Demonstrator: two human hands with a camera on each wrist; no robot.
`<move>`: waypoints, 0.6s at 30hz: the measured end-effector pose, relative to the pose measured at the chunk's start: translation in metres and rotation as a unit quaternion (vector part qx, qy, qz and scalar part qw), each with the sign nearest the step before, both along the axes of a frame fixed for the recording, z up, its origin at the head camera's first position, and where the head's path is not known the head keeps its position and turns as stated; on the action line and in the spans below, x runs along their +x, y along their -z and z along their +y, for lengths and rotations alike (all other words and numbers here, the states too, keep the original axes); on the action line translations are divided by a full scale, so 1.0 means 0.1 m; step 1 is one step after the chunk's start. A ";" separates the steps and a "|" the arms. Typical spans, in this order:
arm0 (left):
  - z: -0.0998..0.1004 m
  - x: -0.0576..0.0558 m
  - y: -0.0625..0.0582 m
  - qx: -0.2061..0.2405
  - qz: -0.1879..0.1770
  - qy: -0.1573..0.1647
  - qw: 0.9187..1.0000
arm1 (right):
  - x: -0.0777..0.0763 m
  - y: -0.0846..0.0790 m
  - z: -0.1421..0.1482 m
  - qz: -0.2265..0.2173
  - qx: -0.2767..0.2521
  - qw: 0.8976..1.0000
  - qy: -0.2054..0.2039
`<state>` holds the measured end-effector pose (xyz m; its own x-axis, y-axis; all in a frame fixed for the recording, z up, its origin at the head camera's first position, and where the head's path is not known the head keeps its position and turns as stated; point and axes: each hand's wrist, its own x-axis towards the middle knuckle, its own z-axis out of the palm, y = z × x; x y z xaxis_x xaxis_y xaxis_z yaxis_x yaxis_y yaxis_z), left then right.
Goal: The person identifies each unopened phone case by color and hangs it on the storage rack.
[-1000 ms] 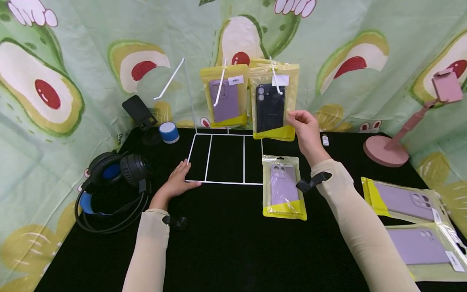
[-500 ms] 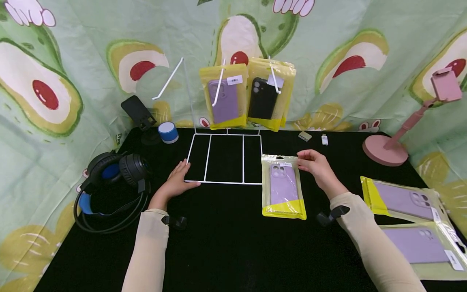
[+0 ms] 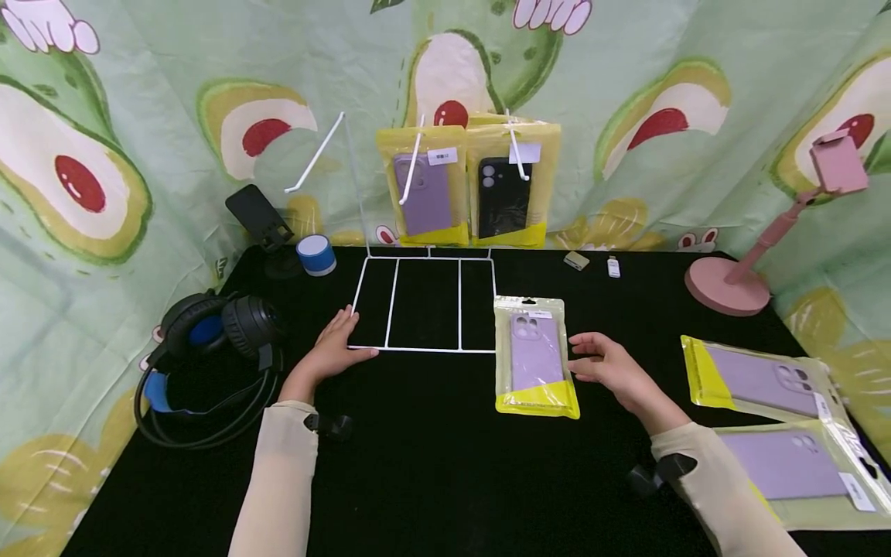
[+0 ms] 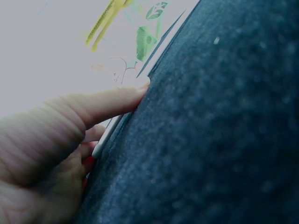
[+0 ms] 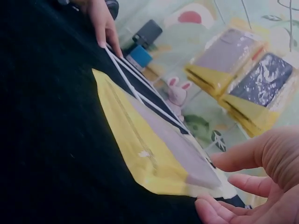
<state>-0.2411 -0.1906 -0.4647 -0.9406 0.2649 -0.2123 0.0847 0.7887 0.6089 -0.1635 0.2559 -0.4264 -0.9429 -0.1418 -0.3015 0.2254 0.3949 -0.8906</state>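
My left hand (image 3: 331, 353) rests on the front left corner of a white wire display rack (image 3: 425, 350). Its thumb lies along the front wire, also visible in the left wrist view. A yellow-edged clear pouch with a lilac phone case (image 3: 537, 356) lies flat on the black cloth, overlapping the rack's right front corner. Beside its right edge is my right hand (image 3: 616, 375), thumb and fingers apart, fingertips right at the pouch. Two rack hooks carry pouches: a lilac phone case (image 3: 426, 189) on the middle one, a black phone case (image 3: 504, 197) in front on the right one.
Headphones (image 3: 209, 340), a blue speaker (image 3: 316, 255) and a black phone stand (image 3: 259, 216) are on the left. On the right are a pink phone stand (image 3: 731, 286), two more pouched lilac cases (image 3: 762, 379) and small items (image 3: 576, 261) at the back. The left hook (image 3: 315, 152) juts forward.
My right hand has let go of the black case's pouch, which now hangs from the right hook, and has come down beside the lying pouch. My left hand has stayed on the rack.
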 end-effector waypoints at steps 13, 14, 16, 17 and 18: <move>-0.01 0.01 0.02 -0.004 -0.001 0.001 1.000 | -0.12 0.11 -0.23 0.032 0.134 0.991 -0.001; 0.00 0.01 0.01 -0.004 -0.001 0.001 1.000 | -0.12 0.11 -0.23 0.032 0.130 0.991 0.001; 0.00 0.00 0.01 -0.004 -0.001 0.001 1.000 | -0.12 0.10 -0.21 0.031 0.117 0.993 0.001; 0.01 0.00 0.00 -0.005 -0.001 0.001 1.000 | -0.11 0.10 -0.20 0.029 0.108 0.994 0.002; 0.01 0.00 0.00 -0.004 0.000 0.002 1.000 | -0.10 0.09 -0.18 0.028 0.101 0.994 0.004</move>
